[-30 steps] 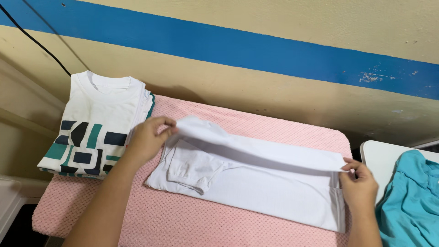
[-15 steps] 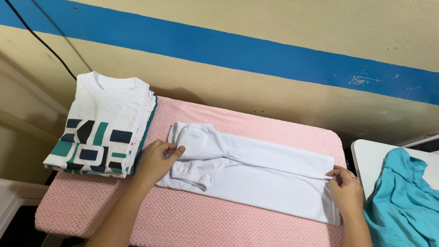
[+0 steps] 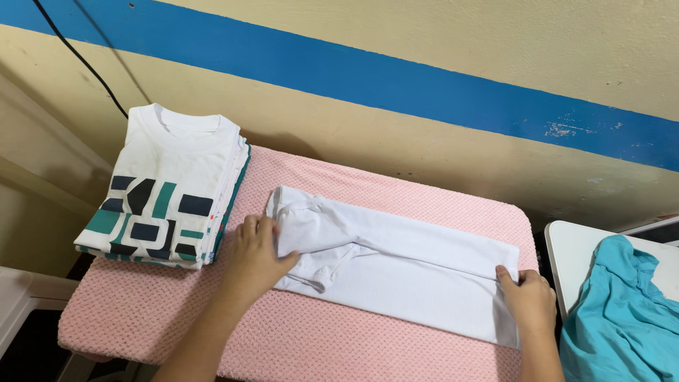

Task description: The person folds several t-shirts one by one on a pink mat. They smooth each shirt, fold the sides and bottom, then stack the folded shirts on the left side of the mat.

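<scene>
Both hands press flat on a white shirt [image 3: 396, 272] folded lengthwise across the pink bench [image 3: 141, 318]: left hand [image 3: 256, 256] pins the sleeve end, right hand [image 3: 527, 301] the hem, fingers spread, gripping nothing, seemingly to smooth it. Farther left sits a folded stack [image 3: 166, 194], kept apart.

Folded shirt stack [image 3: 166, 194], turquoise cloth [image 3: 622, 311], black cable [image 3: 85, 60]

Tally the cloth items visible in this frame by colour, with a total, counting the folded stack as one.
White: 1, the plain white shirt half folded on the pink board, left hand and right hand pressing its ends.
White with dark and teal print: 1, the folded shirt stack.
Turquoise: 1, the crumpled turquoise cloth.
Pink: 1, the pink textured board cover.
Total: 4
</scene>
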